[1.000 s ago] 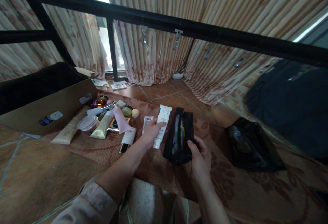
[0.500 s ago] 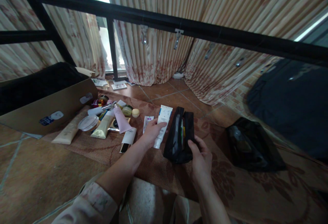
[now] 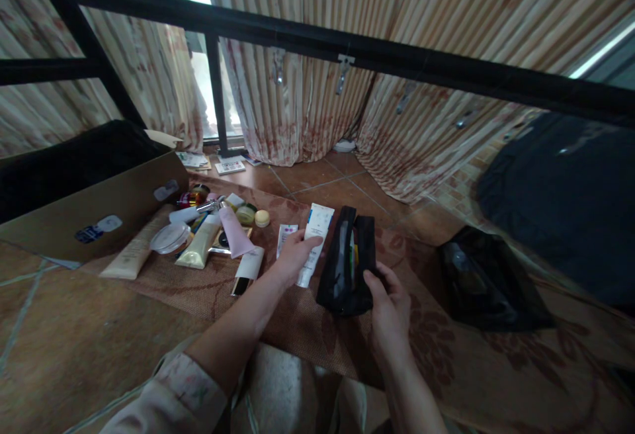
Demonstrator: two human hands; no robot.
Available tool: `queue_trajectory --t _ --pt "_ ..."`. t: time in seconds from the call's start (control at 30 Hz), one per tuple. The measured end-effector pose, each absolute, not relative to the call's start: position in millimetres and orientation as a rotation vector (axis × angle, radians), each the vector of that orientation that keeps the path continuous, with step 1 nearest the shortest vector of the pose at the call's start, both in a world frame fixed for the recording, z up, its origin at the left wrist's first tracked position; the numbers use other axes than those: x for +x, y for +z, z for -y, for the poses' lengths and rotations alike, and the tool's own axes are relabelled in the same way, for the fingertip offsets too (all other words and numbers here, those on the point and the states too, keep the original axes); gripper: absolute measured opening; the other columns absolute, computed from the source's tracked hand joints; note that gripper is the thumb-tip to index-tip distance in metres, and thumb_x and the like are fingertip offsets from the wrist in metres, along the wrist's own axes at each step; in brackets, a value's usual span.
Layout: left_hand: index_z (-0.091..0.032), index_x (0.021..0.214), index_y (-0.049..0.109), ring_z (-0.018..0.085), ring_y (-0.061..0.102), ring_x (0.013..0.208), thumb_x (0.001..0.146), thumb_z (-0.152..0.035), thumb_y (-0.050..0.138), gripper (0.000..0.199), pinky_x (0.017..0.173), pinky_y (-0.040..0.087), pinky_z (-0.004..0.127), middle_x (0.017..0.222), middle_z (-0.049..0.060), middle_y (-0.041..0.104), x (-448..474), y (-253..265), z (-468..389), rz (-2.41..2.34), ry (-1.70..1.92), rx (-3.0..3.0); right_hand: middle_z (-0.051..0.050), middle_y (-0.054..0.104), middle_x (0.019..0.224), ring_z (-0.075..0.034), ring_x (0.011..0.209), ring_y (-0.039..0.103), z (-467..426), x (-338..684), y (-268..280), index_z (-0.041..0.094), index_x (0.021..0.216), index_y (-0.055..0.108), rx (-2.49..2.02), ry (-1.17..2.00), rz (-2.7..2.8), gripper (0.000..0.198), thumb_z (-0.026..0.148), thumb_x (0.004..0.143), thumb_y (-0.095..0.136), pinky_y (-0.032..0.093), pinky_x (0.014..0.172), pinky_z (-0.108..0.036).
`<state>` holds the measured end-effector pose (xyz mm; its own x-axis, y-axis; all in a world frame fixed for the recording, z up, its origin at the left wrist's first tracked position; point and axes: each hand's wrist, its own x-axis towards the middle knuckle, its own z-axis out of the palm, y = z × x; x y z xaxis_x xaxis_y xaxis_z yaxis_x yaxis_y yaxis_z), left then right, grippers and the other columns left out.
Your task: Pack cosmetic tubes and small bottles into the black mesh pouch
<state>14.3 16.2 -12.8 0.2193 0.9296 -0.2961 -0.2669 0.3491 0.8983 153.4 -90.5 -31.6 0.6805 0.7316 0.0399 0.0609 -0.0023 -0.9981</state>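
Observation:
A white tube with blue trim is gripped in my left hand, thumb lying across its front. Just right of it stands a black mesh pouch, its top parted so that some yellow and green items inside show. My right hand pinches the pouch's right side near the front. Left of the tube lies a small white packet, partly covered by my left hand. A lilac tube, a pale yellow tube and a white tube with a dark cap lie further left.
A cardboard box holding something black stands at the left. Beside it are a beige tube, a round clear case and several small jars. A second black pouch lies on the patterned mat at right. A dark metal rail crosses above.

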Motion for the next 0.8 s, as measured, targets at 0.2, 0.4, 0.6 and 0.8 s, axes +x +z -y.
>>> queue_trajectory --t 0.2,0.4,0.6,0.8 --pt "-0.015 0.077 0.065 0.013 0.058 0.049 0.065 -0.018 0.066 0.012 0.048 0.041 0.022 0.059 0.000 0.064 14.0 -14.8 -17.3 -1.001 0.984 0.848 -0.006 0.072 0.098 -0.022 0.086 0.066 89.5 152.5 -32.4 0.017 0.105 0.069 -1.481 0.605 0.656 0.042 0.042 0.071 0.069 0.050 0.077 -0.034" --pt "-0.015 0.076 0.065 0.013 0.057 0.048 0.066 -0.020 0.066 0.011 0.048 0.040 0.022 0.057 0.000 0.063 14.2 -15.4 -17.4 -1.010 0.982 0.851 -0.007 0.072 0.099 -0.022 0.086 0.066 90.5 152.6 -30.1 0.017 0.105 0.068 -1.479 0.618 0.685 0.041 0.042 0.072 0.068 0.050 0.076 -0.033" --pt "-0.015 0.077 0.065 0.014 0.058 0.049 0.065 -0.020 0.066 0.012 0.048 0.041 0.023 0.058 0.000 0.064 13.8 -15.5 -17.5 -1.006 0.977 0.860 -0.006 0.072 0.101 -0.022 0.089 0.065 91.3 153.1 -30.0 0.018 0.105 0.068 -1.485 0.617 0.704 0.039 0.041 0.073 0.067 0.049 0.078 -0.034" --pt "-0.015 0.076 0.066 0.013 0.057 0.049 0.066 -0.019 0.065 0.011 0.049 0.041 0.022 0.058 0.001 0.064 13.2 -14.3 -17.1 -1.007 0.981 0.876 -0.007 0.072 0.099 -0.022 0.088 0.065 90.3 151.1 -29.0 0.017 0.104 0.068 -1.466 0.630 0.666 0.040 0.040 0.072 0.069 0.050 0.078 -0.034"
